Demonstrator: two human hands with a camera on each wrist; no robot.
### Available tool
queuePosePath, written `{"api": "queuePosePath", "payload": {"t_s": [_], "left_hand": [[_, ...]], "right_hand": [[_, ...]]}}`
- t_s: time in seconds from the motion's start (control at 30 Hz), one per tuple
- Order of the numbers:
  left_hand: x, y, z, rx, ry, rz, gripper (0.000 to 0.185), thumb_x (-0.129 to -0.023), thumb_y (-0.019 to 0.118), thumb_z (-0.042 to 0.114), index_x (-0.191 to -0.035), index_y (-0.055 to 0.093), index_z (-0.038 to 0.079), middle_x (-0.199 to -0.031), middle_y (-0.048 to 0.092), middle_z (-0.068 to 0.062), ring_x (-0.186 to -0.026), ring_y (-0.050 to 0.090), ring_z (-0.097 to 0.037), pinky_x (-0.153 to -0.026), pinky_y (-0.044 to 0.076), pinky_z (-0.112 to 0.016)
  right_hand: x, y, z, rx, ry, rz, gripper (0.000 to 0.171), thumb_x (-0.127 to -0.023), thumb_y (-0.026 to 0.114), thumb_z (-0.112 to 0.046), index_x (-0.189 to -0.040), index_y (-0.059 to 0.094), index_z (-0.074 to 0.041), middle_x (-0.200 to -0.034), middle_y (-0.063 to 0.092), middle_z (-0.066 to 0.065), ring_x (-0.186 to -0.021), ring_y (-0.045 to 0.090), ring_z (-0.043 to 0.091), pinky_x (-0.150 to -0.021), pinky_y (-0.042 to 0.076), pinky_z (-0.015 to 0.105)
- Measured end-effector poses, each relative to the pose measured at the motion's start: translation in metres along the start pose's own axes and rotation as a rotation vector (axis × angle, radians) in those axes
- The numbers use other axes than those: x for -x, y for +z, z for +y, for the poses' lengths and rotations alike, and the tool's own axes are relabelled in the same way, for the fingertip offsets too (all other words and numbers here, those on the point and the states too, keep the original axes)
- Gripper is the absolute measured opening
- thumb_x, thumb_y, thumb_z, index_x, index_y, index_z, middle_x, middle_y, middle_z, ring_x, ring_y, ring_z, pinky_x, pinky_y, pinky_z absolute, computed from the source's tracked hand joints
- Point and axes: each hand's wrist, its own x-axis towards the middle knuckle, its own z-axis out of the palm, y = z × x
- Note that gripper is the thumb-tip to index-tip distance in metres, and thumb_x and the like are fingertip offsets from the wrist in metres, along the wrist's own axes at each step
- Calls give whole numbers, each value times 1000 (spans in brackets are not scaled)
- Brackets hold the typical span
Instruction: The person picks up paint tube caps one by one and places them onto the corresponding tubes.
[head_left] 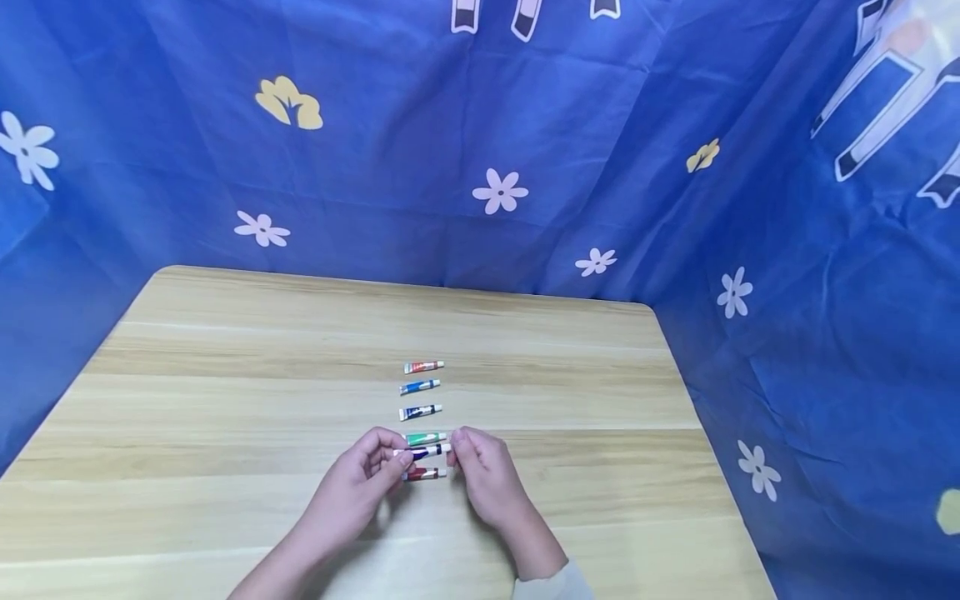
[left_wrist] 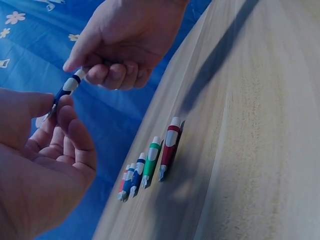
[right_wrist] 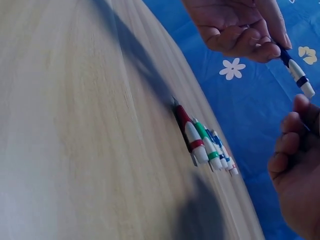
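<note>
A small paint tube with a dark blue-violet band and white cap [head_left: 431, 452] is pinched between the thumb and fingers of my left hand [head_left: 365, 468], raised above the table. My right hand [head_left: 486, 475] has its fingers bent, thumb and index fingertip right at the end of the white cap [right_wrist: 307, 90]; I cannot tell whether they grip it. Under the held tube a dark red tube [left_wrist: 170, 147] and a green tube [left_wrist: 151, 162] lie on the table. Beyond them are a dark blue tube [head_left: 422, 412], a blue tube [head_left: 420, 387] and an orange-red tube [head_left: 424, 367].
The lying tubes form a column on the light wooden table [head_left: 225, 400], caps pointing right. A blue cloth [head_left: 390, 167] with printed flowers hangs around the table's back and sides. Shadows of the arms fall across the wood.
</note>
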Motion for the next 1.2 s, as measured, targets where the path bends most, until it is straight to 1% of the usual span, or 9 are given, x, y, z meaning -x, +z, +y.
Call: {"api": "queuePosePath", "payload": {"t_s": [0.1, 0.17, 0.23, 0.3, 0.43, 0.57, 0.73, 0.97, 1.2], "left_hand": [[-1, -1, 1, -4, -3, 14, 24, -106, 70, 19, -121, 63, 3, -97, 72, -10, -79, 66, -16, -76, 56, -27], [-2, -2, 1, -18, -1, 21, 23, -106, 69, 20, -121, 63, 3, -95, 72, -9, -79, 66, -17, -76, 55, -26], [-2, -3, 1, -35, -2, 31, 23, -107, 69, 21, -121, 64, 4, -93, 72, -8, -79, 67, -18, -77, 54, -26], [-2, -4, 0, -45, -3, 36, 23, -107, 68, 23, -122, 65, 5, -92, 72, -7, -79, 67, -18, -79, 53, -26], [-2, -6, -1, -33, -15, 32, 25, -107, 68, 24, -123, 65, 4, -90, 71, -6, -79, 66, -18, -79, 53, -27], [-1, -7, 1, -26, -38, 22, 28, -107, 69, 26, -123, 66, 4, -87, 70, -6, -77, 63, -19, -76, 51, -29], [-1, -5, 4, -52, -39, 37, 28, -105, 72, 29, -120, 69, 5, -86, 70, -6, -74, 61, -16, -72, 49, -28], [-1, -3, 4, -105, -19, 66, 28, -99, 80, 26, -119, 71, 7, -93, 75, -7, -76, 65, -16, -72, 53, -24], [0, -2, 4, -210, 7, 70, 25, -94, 84, 21, -115, 74, 10, -94, 78, -6, -77, 70, -15, -69, 54, -23]], "right_hand": [[0, -4, 0, -22, 13, -35, 35, -118, 45, -29, -104, 68, -6, -86, 68, 21, -74, 59, 22, -74, 50, 21], [0, -6, 0, -43, 3, -49, 27, -116, 51, -27, -116, 67, -5, -92, 71, 18, -80, 63, 27, -77, 53, 22], [0, -8, 0, -73, -13, -50, 22, -111, 60, -24, -124, 66, -6, -98, 72, 15, -86, 66, 25, -82, 55, 22], [0, -8, 1, -87, -52, -45, 27, -105, 70, -18, -128, 65, -4, -103, 73, 12, -89, 66, 15, -85, 57, 23], [1, -8, 3, -77, -164, -7, 30, -95, 80, -6, -123, 69, -3, -105, 74, 11, -94, 66, 5, -90, 61, 25], [1, -7, 1, -15, -228, 64, 18, -94, 81, -5, -111, 77, -11, -101, 77, 8, -93, 68, 5, -87, 62, 25], [1, -7, -3, 3, -198, 104, 9, -96, 81, -12, -105, 80, -13, -95, 76, 4, -89, 65, 3, -79, 57, 23], [1, -8, -1, -16, -128, 68, 6, -99, 79, -15, -103, 79, -11, -94, 74, 5, -87, 62, 2, -80, 55, 22], [1, -12, 3, -8, -103, 20, 10, -101, 76, -19, -104, 77, -10, -92, 71, 5, -83, 58, 1, -75, 54, 23]]}}
